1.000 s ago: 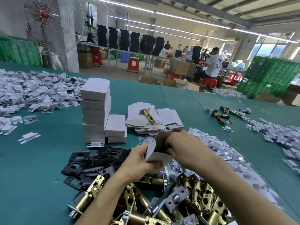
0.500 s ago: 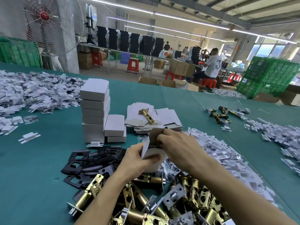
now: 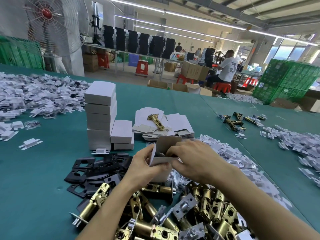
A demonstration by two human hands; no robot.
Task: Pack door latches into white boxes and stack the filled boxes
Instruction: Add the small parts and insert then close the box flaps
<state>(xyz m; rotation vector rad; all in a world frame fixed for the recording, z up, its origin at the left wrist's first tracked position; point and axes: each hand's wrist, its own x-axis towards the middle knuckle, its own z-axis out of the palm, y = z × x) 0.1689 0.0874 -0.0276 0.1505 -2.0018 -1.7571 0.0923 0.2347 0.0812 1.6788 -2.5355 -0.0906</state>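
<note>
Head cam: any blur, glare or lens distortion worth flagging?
Head view: strong wide-angle bowing, the ceiling light strips curve and the stack of closed white boxes looks tilted; head view, left edge: the heap of small white pieces is smeared; head view, top right: the windows are washed out; head view, centre: the left hand, right hand and open white cardboard box are sharp, shadows faint.

1. The right hand [image 3: 195, 160] slid off the top of the box [image 3: 162, 159] toward its right side, so the mouth came into view with something dark inside
2. The flap [image 3: 168, 142], earlier half hidden under the fingers, stood bare and upright behind the mouth
3. The right fingertips [image 3: 170, 150] dropped from the flap's edge to the mouth's rim
4. The left hand [image 3: 143, 168] turned the box's mouth more toward the camera
</note>
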